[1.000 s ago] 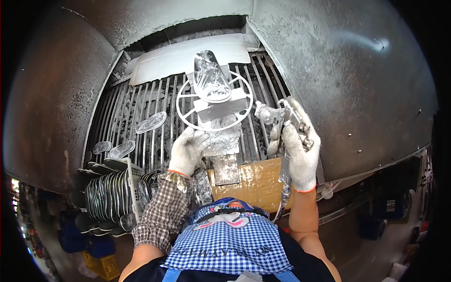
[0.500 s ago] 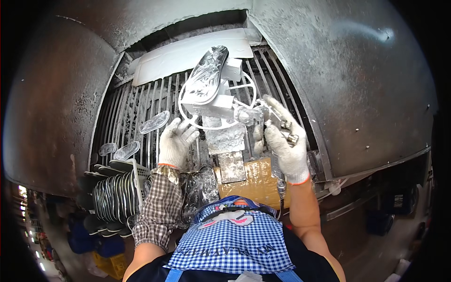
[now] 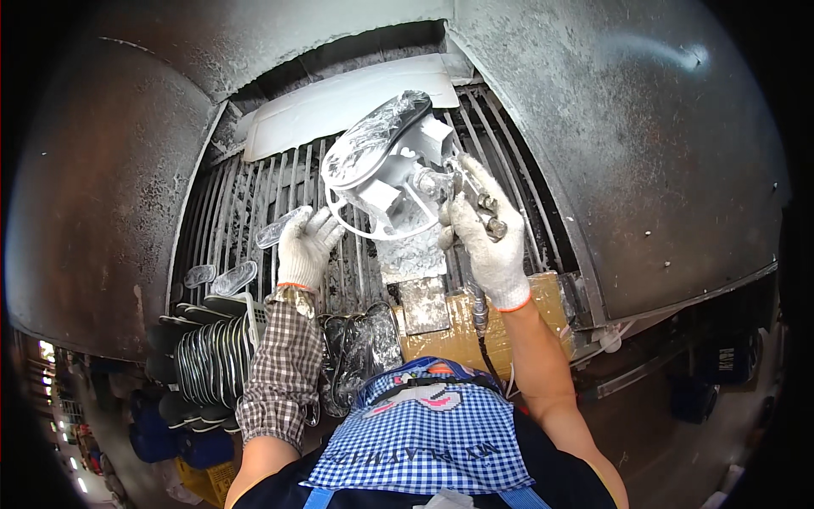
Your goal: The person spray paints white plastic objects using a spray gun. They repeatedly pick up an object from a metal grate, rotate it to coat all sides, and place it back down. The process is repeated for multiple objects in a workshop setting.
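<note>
From my station I see the film-wrapped shoe sole (image 3: 370,144) seated over white blocks on the spoked white wheel (image 3: 381,233), above the grate (image 3: 284,187). Its long axis runs diagonally: the dark end points up and right, away from the wearer, the shinier end down and left. My right hand (image 3: 493,248) has its fingers wrapped round the spray gun (image 3: 431,181), whose head faces left, just beside the sole. My left hand (image 3: 306,248) is bare of any load, fingers wide, by the wheel's near-left rim; I can't tell whether they touch.
</note>
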`<state>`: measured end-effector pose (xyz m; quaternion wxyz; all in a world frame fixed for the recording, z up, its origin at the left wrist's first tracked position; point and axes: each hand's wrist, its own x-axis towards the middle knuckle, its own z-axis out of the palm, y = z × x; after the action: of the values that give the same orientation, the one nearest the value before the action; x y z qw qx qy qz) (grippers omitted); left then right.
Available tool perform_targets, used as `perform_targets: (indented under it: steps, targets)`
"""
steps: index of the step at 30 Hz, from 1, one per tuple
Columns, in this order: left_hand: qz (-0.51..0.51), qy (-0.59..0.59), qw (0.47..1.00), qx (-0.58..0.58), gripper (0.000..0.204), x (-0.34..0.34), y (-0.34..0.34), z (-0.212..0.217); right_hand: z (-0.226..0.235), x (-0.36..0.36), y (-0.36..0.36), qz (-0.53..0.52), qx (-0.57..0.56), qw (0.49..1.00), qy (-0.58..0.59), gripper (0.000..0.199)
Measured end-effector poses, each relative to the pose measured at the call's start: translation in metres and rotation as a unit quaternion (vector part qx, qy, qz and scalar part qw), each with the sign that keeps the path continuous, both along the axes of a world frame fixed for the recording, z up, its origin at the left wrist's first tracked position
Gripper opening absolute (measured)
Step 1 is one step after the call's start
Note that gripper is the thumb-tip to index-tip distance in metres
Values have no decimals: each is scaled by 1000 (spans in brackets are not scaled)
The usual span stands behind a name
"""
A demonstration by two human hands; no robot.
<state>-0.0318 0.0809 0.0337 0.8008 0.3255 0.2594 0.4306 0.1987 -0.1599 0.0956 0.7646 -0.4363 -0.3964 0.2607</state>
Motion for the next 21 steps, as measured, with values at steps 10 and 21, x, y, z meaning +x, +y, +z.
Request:
perform_targets:
  steps: [10,21]
  targets:
    - [48,6,999,1,25,7,7,9,-2,-5,2,-146,32,986,-77,60]
    - [77,7,997,-3,25,3,12,4,14,-19,-3,-1,-9,1000,-8,57]
